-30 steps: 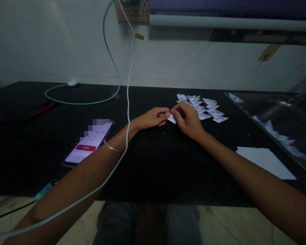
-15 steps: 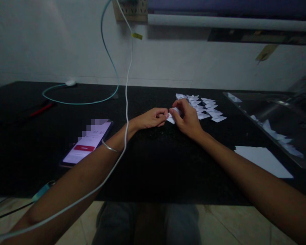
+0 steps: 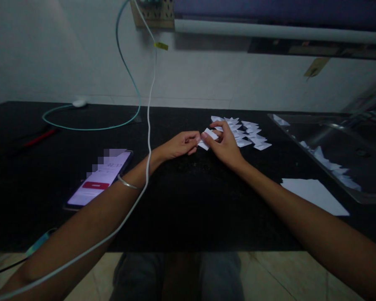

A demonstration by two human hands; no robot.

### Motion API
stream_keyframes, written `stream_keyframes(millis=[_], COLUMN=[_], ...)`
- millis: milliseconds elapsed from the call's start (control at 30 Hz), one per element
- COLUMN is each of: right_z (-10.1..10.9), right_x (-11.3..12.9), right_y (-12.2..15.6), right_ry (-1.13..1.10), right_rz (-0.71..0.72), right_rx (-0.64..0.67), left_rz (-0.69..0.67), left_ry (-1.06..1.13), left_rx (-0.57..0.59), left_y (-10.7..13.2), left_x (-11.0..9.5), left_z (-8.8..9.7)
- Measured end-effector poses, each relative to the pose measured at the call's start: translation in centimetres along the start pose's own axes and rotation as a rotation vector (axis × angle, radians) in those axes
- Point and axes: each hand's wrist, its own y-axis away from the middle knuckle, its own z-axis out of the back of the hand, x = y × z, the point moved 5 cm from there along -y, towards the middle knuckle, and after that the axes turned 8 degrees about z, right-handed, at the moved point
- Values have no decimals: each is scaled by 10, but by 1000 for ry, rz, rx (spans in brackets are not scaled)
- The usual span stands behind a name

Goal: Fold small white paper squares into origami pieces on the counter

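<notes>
A small piece of folded white paper (image 3: 210, 134) is held between my two hands, above the black countertop (image 3: 175, 209). My left hand (image 3: 182, 144) pinches its left end, with the fingers curled in. On the other side my right hand (image 3: 224, 144) grips it with the thumb in front and the fingers bent behind. Part of the paper is hidden by the fingers. Just beyond my right hand lie several folded white paper pieces (image 3: 261, 144) in overlapping rows.
A stack of white paper sheets (image 3: 313, 194) lies right of my right forearm. Folded papers (image 3: 329, 163) line the sink's edge (image 3: 288, 133). A lit phone (image 3: 97, 179) rests beside my left forearm. A white cable (image 3: 149, 125) hangs across that arm; a teal cable (image 3: 90, 128) loops behind.
The view has shifted slightly, so the scene sits a little further left. More of the folded paper shows between my hands, and my right thumb has moved on it. Both hands keep their hold.
</notes>
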Motion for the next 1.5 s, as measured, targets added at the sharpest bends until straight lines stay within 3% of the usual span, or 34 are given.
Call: stream_keyframes(millis=[267, 433, 767, 1067, 1333, 1500], right_z=[-4, -3, -3, -4, 5, 10], right_x=[8, 12, 10, 5, 9, 24], right_y=[13, 13, 11, 10, 6, 4], right_ry=[49, -136, -250, -320, -122, 76], right_rz=[-90, -256, -355, -285, -240, -112], right_rx=[-79, -113, -91, 1, 14, 10], left_rz=[10, 15, -9, -16, 18, 141], left_ry=[7, 19, 37, 85, 145, 164], left_rx=[51, 55, 26, -12, -30, -33], left_y=[1, -1, -2, 1, 0, -1], left_x=[-3, -1, 1, 1, -1, 0], left_z=[-1, -2, -1, 4, 4, 2])
